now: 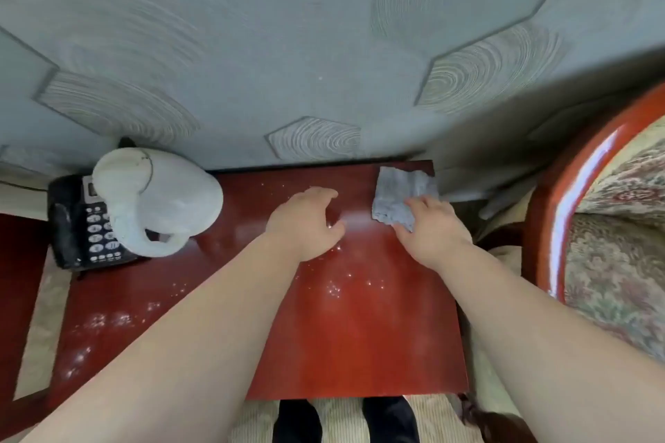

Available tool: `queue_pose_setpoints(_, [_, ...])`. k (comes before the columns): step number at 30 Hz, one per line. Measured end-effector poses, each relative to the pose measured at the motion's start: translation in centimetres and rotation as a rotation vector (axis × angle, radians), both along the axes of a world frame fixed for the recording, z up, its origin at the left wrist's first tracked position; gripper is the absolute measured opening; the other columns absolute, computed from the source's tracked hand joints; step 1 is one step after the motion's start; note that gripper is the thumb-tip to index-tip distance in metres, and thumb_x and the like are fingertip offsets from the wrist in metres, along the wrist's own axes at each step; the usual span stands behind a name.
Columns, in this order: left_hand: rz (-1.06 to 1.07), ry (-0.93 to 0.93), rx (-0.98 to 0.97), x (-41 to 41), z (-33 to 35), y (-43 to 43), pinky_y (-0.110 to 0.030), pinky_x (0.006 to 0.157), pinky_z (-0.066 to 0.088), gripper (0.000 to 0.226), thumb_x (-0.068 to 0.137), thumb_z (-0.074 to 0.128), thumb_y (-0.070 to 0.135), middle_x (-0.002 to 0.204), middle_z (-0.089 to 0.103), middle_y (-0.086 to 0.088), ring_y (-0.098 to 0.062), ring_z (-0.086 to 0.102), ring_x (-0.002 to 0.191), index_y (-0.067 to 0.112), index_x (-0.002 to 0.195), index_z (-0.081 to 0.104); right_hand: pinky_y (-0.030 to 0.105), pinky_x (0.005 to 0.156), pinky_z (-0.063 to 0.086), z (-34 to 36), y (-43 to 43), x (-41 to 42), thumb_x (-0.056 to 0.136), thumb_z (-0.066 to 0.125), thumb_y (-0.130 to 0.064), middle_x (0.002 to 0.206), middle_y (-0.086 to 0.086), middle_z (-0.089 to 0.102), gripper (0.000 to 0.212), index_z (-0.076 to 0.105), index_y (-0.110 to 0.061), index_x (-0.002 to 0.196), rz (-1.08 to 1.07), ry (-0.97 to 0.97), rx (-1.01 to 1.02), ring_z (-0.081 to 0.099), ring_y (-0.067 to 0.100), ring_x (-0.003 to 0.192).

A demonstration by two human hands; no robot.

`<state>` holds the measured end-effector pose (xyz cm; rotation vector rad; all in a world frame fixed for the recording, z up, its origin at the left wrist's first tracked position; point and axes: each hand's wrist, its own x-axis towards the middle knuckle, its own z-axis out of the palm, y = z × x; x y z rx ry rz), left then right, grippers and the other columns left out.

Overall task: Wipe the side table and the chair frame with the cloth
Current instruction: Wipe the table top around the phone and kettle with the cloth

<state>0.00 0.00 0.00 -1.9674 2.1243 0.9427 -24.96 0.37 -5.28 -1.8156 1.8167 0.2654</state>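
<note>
While the right hand (433,227) presses down on the grey cloth (401,196), the left hand (306,223) sits just beside it on the glossy red worktop (345,334), and both bare forearms reach in from the bottom edge. Look at that right hand: fingers fairly straight, laid flat over the near corner of the cloth, pinning it to the wood. The cloth itself lies crumpled at the far right corner of the worktop, close up against the wall (252,47), most of it showing beyond the fingertips.

Over to the left hand: fingers loosely bent, tips down on the surface, nothing in it at all. It's apart from the cloth, with a strip of bare wood between the two hands.

White specks (334,289) are scattered across the worktop, thickest near the front left and in the middle behind the left wrist.

At the far left corner a black telephone (81,227) lies flat, and a white ornament (158,201) stands partly over it, hiding its right side.

On the right, well clear of the hands, the curved red chair frame (543,227) arcs round floral upholstery (619,244). Down at the bottom, two dark shoes (300,421) poke out below the worktop's front edge on pale striped flooring.
</note>
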Motion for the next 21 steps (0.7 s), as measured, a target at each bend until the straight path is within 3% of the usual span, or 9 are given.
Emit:
queue_pose_setpoints(4, [0.002, -0.042, 0.008, -0.6, -3.0, -2.1, -0.045, 0.11, 0.047, 0.064, 0.094, 0.06, 0.055, 0.156, 0.049, 0.008, -0.022, 0.051, 0.138, 0.031, 0.151, 0.047, 0.048, 0.113, 0.039, -2.0, -2.1, 0.6, 0.097, 0.053, -0.055, 0.157, 0.009, 0.037, 0.063, 0.042, -0.024, 0.151, 0.047, 0.049, -0.078, 0.031, 0.034, 0.141])
queue_pose_setpoints(9, [-0.069, -0.033, -0.039, -1.8, -6.2, -3.1, -0.045, 0.104, 0.048, 0.054, 0.096, 0.059, 0.051, 0.145, 0.054, 0.005, -0.024, 0.052, 0.131, 0.029, 0.145, 0.051, 0.047, 0.116, 0.032, -5.5, -3.4, 2.1, 0.094, 0.058, -0.061, 0.157, 0.001, 0.031, 0.062, 0.042, -0.036, 0.149, 0.026, 0.098, -0.106, 0.025, 0.031, 0.141])
queue_pose_setpoints(13, [-0.057, -0.029, -0.037, -0.9, -7.3, -2.2, -0.041, 0.1, 0.049, 0.048, 0.098, 0.055, 0.051, 0.137, 0.056, 0.005, -0.022, 0.054, 0.127, 0.029, 0.141, 0.054, 0.042, 0.1, 0.04, -6.3, -4.2, 2.5, 0.099, 0.062, -0.036, 0.137, 0.002, 0.045, 0.032, 0.057, -0.03, 0.13, -0.004, 0.113, -0.2, 0.036, 0.031, 0.126])
queue_pose_setpoints(16, [-0.024, -0.049, -0.001, 0.3, -6.5, -1.6, -0.04, 0.097, 0.049, 0.046, 0.098, 0.055, 0.05, 0.133, 0.059, 0.006, -0.022, 0.056, 0.125, 0.03, 0.14, 0.055, 0.042, 0.087, 0.044, -5.3, -4.7, 2.4, 0.097, 0.06, -0.017, 0.128, 0.008, 0.051, 0.028, 0.056, -0.022, 0.124, 0.058, 0.151, -0.182, 0.042, 0.033, 0.119])
queue_pose_setpoints(21, [-0.006, -0.036, 0.115, 2.0, -2.4, -0.6, -0.041, 0.096, 0.054, 0.04, 0.099, 0.052, 0.053, 0.125, 0.064, 0.014, -0.018, 0.062, 0.115, 0.037, 0.136, 0.054, 0.046, 0.07, 0.045, -0.7, -3.2, 1.7, 0.085, 0.071, -0.007, 0.098, 0.016, 0.058, 0.029, 0.066, -0.013, 0.113, 0.165, 0.113, -0.287, 0.054, 0.04, 0.094])
